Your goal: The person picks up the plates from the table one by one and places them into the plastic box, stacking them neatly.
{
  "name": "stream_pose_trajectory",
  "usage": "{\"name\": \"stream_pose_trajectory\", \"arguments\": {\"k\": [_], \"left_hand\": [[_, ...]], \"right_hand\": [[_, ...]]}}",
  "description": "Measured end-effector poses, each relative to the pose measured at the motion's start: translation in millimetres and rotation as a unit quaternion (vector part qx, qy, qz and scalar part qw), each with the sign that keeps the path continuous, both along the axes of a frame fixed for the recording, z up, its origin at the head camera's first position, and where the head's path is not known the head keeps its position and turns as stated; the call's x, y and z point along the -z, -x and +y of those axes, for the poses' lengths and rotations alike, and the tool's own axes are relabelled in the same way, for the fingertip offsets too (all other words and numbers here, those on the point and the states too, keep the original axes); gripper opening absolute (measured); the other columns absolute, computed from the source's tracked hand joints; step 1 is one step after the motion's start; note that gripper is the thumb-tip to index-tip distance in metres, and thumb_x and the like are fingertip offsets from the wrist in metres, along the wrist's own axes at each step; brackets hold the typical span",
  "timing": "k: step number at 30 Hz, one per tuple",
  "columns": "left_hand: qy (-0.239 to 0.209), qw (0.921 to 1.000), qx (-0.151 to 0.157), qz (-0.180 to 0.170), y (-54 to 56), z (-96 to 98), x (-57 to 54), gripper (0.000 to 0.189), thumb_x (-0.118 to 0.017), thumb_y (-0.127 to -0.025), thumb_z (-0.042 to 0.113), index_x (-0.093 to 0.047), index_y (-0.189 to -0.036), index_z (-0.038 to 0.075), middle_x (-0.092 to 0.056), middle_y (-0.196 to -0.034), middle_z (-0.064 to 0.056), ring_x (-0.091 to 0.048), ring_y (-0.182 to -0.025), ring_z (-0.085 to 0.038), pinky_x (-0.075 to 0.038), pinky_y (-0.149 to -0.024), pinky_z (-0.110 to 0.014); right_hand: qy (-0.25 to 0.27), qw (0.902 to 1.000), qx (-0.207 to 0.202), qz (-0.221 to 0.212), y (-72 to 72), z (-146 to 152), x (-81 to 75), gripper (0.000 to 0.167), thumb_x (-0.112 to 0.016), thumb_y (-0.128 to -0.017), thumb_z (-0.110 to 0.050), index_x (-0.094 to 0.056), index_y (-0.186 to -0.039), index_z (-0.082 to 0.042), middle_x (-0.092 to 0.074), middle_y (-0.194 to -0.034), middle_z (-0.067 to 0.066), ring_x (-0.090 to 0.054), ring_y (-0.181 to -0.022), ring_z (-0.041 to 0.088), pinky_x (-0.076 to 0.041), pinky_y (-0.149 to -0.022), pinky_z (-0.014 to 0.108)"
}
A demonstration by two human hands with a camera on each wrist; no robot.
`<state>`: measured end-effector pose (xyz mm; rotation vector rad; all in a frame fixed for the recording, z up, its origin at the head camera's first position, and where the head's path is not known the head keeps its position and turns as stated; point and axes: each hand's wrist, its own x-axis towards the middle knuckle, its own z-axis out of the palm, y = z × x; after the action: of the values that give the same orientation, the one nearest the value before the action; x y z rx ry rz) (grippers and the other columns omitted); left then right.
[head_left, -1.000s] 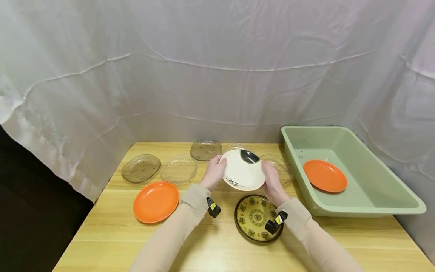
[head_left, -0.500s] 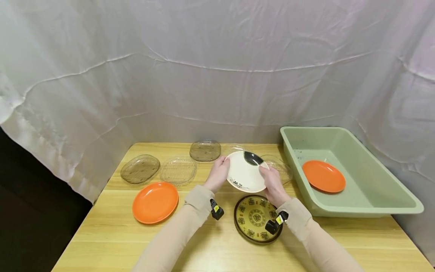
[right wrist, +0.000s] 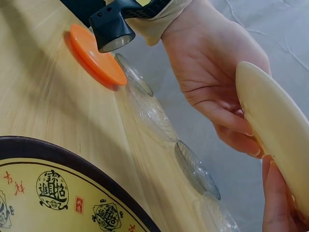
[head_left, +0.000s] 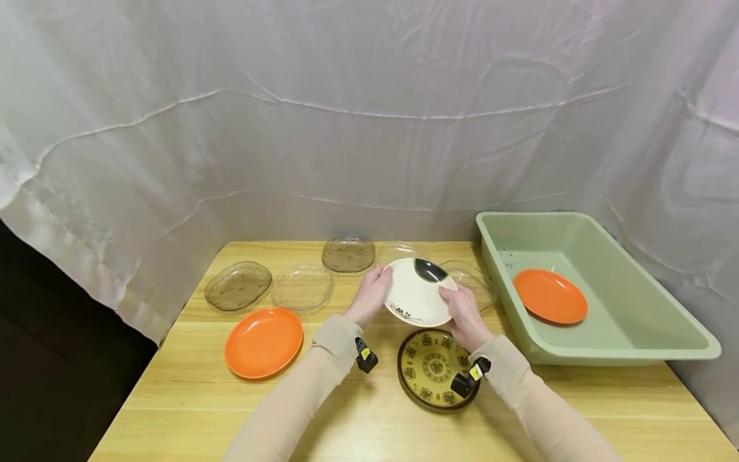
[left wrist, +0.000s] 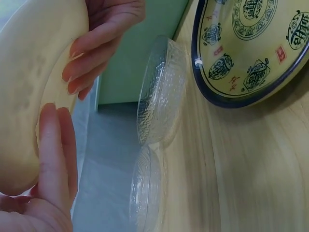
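Note:
A white plate (head_left: 412,298) with a black patch and a small dark flower print is held up over the table, tilted. My left hand (head_left: 371,299) grips its left rim, thumb on the face. On the opposite side my right hand (head_left: 465,316) pinches the rim the same way. The left wrist view shows fingers of both hands (left wrist: 55,145) curled under the plate's pale underside (left wrist: 31,63). Below and nearer to me lies a yellow patterned plate (head_left: 437,367) with a dark brown rim, partly covered by the right wrist's camera.
At right stands a green basin (head_left: 635,355) with an orange plate (head_left: 551,296) inside. Another orange plate (head_left: 263,343) lies on the table's left. Several glass plates line the back, among them a brownish one (head_left: 238,287), a clear one (head_left: 303,287) and a grey one (head_left: 349,254).
Over the first half second both hands shifted the white plate slightly right and turned it a little; the right thumb moved further onto its face. Since then it has stayed nearly still.

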<state>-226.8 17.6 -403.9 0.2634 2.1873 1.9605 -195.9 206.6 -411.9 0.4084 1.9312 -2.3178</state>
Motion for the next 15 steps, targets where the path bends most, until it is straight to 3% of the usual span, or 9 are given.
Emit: {"name": "stream_pose_trajectory", "arguments": {"k": [10,15], "left_hand": [[-0.021,0.9996,0.013,-0.011,2.5,-2.2,1.4,0.048,-0.031,-0.111,0.032,-0.049,-0.143,0.002,-0.062,-0.11,-0.018,-0.061,-0.075,-0.009,-0.062,-0.075,-0.03],[-0.022,0.9997,0.001,0.011,2.9,-1.8,2.6,0.045,-0.032,-0.111,0.029,-0.051,-0.139,0.0,-0.061,-0.127,-0.022,-0.066,-0.095,-0.018,-0.061,-0.09,-0.033]], "right_hand": [[0.014,0.9998,0.011,0.006,-2.5,3.6,-5.4,0.053,-0.04,-0.105,-0.006,-0.026,-0.153,0.011,-0.065,-0.086,-0.005,-0.069,-0.071,0.003,-0.061,-0.07,0.017],[0.024,0.9994,0.023,0.002,-3.4,7.8,-8.4,0.054,-0.04,-0.104,-0.004,-0.024,-0.153,0.012,-0.064,-0.086,-0.004,-0.069,-0.071,0.003,-0.061,-0.071,0.018]]}}
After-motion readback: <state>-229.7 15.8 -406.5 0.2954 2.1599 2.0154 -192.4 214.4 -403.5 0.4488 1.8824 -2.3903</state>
